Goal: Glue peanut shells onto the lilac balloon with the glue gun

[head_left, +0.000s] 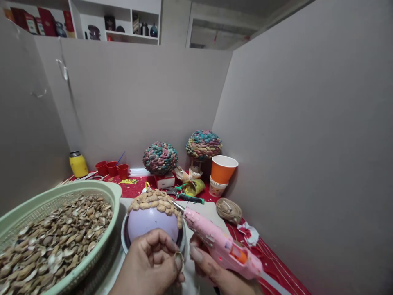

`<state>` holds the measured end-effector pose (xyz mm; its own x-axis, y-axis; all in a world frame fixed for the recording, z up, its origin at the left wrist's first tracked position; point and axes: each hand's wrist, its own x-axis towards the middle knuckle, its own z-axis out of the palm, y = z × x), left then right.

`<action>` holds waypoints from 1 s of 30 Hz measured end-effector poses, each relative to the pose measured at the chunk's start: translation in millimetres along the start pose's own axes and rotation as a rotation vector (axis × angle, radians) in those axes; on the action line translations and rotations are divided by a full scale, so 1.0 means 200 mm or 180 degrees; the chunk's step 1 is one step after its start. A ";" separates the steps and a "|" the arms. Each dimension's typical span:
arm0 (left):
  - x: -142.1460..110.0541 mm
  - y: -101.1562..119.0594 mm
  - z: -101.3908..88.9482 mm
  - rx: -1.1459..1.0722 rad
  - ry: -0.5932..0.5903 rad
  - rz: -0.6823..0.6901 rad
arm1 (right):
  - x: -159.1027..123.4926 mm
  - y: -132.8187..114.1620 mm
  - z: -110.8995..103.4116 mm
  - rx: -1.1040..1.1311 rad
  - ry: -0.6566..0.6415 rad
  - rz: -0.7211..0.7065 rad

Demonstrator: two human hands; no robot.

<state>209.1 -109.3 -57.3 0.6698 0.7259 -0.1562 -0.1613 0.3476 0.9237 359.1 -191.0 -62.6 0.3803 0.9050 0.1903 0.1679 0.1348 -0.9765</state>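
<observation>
My left hand (153,262) pinches a peanut shell (179,259) between thumb and fingers, in front of a purple balloon (150,223). Rows of peanut shells (156,200) cover the balloon's top and run down its right side. The balloon rests in a round bowl (124,235), mostly hidden behind it and my hand. With my right hand (211,262) I grip a pink glue gun (221,241). Its metal nozzle points up and left, close to the shells at the balloon's upper right. The fingers round the handle are partly hidden.
A green basket (115,192) full of peanut shells stands at left. Behind are two colourful shell-covered domes (160,158), red cups (123,171), a yellow jar (78,164), pliers (190,198) and an orange paper cup (223,170). A twine ball (229,210) lies by the right grey partition (307,123).
</observation>
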 end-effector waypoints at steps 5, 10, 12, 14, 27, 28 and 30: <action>0.01 -0.07 -0.01 0.0312 0.0070 0.0213 | -0.03 -0.01 0.03 0.0129 -0.0147 0.0015; 0.02 -0.08 -0.04 0.0228 -0.0147 -0.0074 | -0.02 -0.02 0.02 0.0188 -0.0405 0.0197; 0.03 -0.07 -0.04 0.0066 -0.0209 -0.0299 | -0.01 -0.02 0.02 0.0246 -0.0386 0.0275; 0.03 -0.04 -0.04 -0.0082 -0.0216 -0.0414 | -0.01 -0.01 0.01 0.0321 -0.0312 0.0262; 0.00 -0.02 -0.02 0.0060 0.0010 -0.0296 | 0.02 -0.02 -0.01 0.0275 -0.0744 0.0070; 0.00 -0.02 -0.03 0.0094 0.0007 -0.0280 | 0.02 -0.02 -0.01 0.0192 -0.0753 0.0033; 0.01 -0.03 -0.03 0.0114 -0.0013 -0.0232 | 0.02 -0.01 -0.02 -0.0076 -0.0697 -0.0087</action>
<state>206.3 -106.7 -65.0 0.6818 0.6970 -0.2221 -0.0860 0.3778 0.9219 363.1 -188.9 -59.2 0.1693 0.9675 0.1878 0.1980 0.1533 -0.9681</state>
